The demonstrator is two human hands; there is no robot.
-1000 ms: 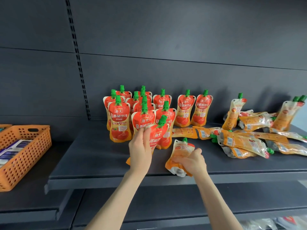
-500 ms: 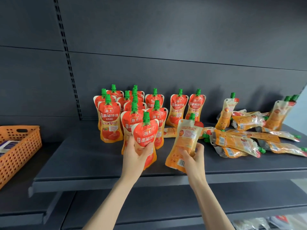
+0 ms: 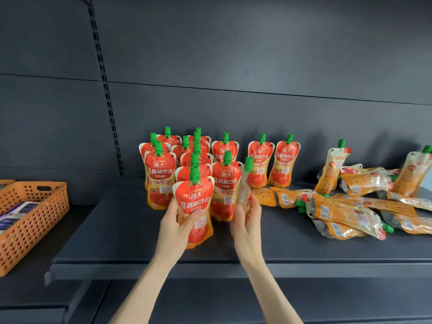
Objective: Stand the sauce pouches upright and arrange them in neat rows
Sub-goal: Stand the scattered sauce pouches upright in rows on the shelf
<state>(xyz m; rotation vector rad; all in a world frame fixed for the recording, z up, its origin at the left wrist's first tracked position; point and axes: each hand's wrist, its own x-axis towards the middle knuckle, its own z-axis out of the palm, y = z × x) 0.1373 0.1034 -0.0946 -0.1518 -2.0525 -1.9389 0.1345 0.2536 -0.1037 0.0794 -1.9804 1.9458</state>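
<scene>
Placing step. Left hand grips front pouch; right hand grips edge-on pouch just right of it. Next, likely: turn label forward, stand it alongside.

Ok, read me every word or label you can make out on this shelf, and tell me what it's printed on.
"海天": logo on the front pouch in the left hand, and on the other standing pouches.
"番茄沙司": large white characters under that logo, same pouches.
Unreadable, too small or blurred: the pouches' fine print, barcodes on the lying pouches, the edge-on pouch in the right hand, packs in the orange basket.
</scene>
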